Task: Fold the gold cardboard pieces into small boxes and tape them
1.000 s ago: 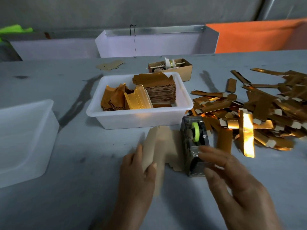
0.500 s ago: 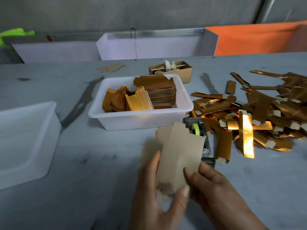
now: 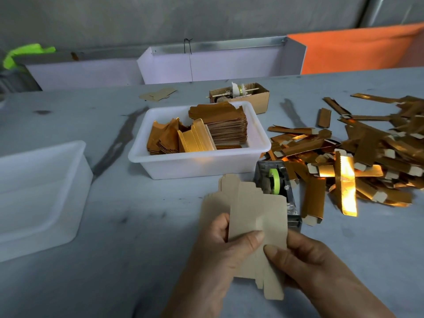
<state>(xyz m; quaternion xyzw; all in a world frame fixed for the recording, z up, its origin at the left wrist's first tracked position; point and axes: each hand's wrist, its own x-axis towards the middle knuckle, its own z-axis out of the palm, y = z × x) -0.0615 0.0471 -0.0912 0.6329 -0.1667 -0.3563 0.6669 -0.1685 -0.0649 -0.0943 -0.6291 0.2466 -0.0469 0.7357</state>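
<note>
**A:** Two tubs on the table, right? What's what, going left to right?

**B:** Yep. Far left is an empty-looking white tub. Next over, the white tray holds flat gold cardboard pieces, some stacked, some leaning.

**A:** And the hands?

**B:** Both are on one cardboard blank, plain brown side up, held above the table near the bottom middle. The left hand has its thumb curled over the front with fingers behind. The right hand pinches the lower right edge, thumb on top.

**A:** Tape?

**B:** The tape dispenser with a green roll sits just behind the blank, partly hidden by it. To the right there's a big loose pile of folded gold boxes. A small brown cardboard box sits behind the tray.
</note>
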